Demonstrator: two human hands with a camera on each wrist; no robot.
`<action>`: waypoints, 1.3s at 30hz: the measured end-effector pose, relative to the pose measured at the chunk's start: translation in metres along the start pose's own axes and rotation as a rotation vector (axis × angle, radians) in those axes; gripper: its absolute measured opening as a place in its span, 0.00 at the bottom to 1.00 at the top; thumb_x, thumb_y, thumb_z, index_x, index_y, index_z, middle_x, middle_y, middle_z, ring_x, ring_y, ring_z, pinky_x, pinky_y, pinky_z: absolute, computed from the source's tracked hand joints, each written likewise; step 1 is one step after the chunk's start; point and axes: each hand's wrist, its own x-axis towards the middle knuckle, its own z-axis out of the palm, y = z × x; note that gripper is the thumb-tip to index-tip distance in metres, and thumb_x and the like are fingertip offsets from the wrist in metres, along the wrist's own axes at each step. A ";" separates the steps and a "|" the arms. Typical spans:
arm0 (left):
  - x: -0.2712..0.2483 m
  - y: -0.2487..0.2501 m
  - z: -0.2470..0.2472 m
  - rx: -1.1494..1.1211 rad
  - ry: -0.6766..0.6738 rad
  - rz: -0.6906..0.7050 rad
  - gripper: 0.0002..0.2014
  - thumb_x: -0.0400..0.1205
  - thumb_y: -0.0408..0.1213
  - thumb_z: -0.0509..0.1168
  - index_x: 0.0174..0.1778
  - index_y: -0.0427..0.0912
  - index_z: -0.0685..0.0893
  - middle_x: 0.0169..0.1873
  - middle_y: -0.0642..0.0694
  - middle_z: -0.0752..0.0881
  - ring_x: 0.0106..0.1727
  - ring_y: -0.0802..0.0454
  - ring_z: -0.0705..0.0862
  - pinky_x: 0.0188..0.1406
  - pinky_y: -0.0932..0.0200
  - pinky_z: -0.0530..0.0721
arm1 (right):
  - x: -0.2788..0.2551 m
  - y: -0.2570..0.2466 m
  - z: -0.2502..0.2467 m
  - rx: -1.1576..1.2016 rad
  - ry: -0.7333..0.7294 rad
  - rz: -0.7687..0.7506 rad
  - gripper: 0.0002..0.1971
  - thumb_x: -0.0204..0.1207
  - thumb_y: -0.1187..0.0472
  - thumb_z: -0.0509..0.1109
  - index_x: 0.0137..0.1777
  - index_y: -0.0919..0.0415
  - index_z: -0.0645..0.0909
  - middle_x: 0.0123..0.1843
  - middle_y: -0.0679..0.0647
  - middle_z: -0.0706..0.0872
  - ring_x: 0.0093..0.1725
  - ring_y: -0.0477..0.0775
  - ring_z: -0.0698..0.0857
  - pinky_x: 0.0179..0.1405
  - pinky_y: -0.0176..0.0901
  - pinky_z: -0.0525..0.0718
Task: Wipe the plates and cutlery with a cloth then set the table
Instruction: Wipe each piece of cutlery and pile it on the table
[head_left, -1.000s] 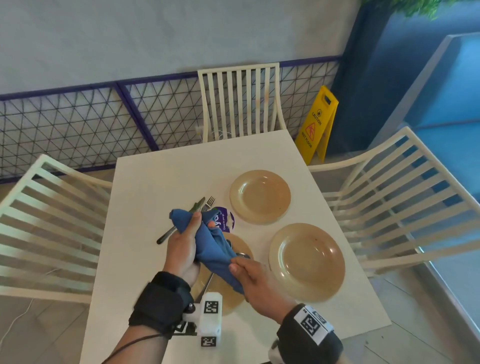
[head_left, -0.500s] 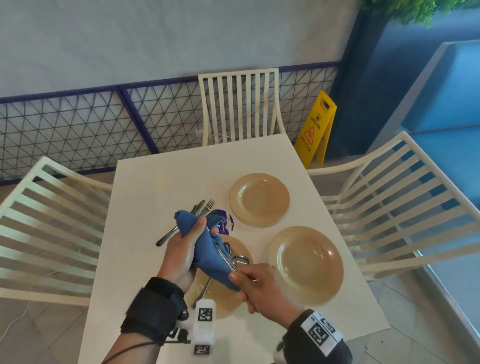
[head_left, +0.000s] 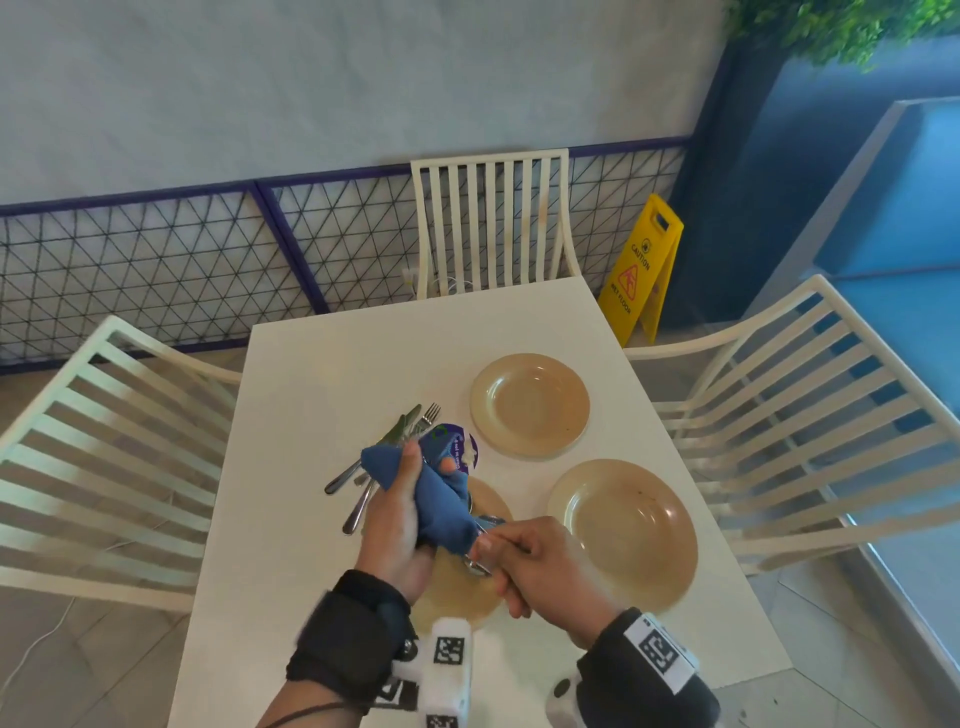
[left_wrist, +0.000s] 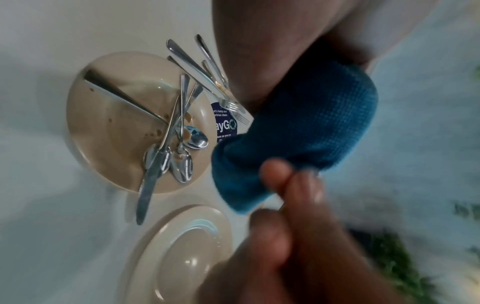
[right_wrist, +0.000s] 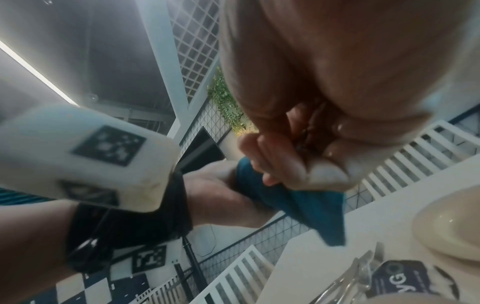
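Low centre of the head view: left hand (head_left: 397, 525) gripping soft cloth (head_left: 441, 506), right hand (head_left: 540, 569) pinching slippery, stiff spoon (head_left: 475, 564) by its handle.

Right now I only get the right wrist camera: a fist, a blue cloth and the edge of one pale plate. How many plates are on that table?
Observer: Three round beige ones on the white table: a far plate, a right plate and a near plate under the hands.
Visitor: Is anything lying on them?
Observer: Only on the near plate. The left wrist view shows a steel knife and steel spoons heaped there, with brown stains.
Visitor: What is my fist holding?
Observer: In the head view the right hand grips a piece of metal cutlery. Its other end is wrapped in the blue cloth, which the left hand grips.
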 end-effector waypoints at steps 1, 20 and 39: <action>-0.003 -0.006 0.000 0.081 0.009 0.027 0.24 0.85 0.54 0.66 0.59 0.33 0.83 0.40 0.38 0.87 0.41 0.42 0.87 0.42 0.48 0.86 | 0.004 -0.002 0.005 0.011 0.002 0.000 0.21 0.85 0.64 0.65 0.28 0.55 0.82 0.22 0.50 0.80 0.16 0.45 0.76 0.21 0.37 0.76; -0.019 -0.008 -0.066 1.015 -0.195 0.208 0.15 0.86 0.47 0.67 0.44 0.36 0.85 0.29 0.45 0.89 0.32 0.51 0.88 0.37 0.55 0.87 | 0.089 -0.020 0.020 0.534 0.087 0.027 0.07 0.79 0.60 0.74 0.46 0.63 0.91 0.38 0.50 0.88 0.35 0.44 0.76 0.30 0.35 0.74; 0.037 0.040 -0.133 1.048 -0.048 0.165 0.17 0.87 0.41 0.68 0.42 0.27 0.82 0.28 0.37 0.85 0.24 0.57 0.84 0.30 0.62 0.84 | 0.160 0.004 0.084 0.613 0.124 0.242 0.11 0.81 0.62 0.73 0.51 0.73 0.88 0.34 0.57 0.82 0.30 0.48 0.78 0.31 0.39 0.76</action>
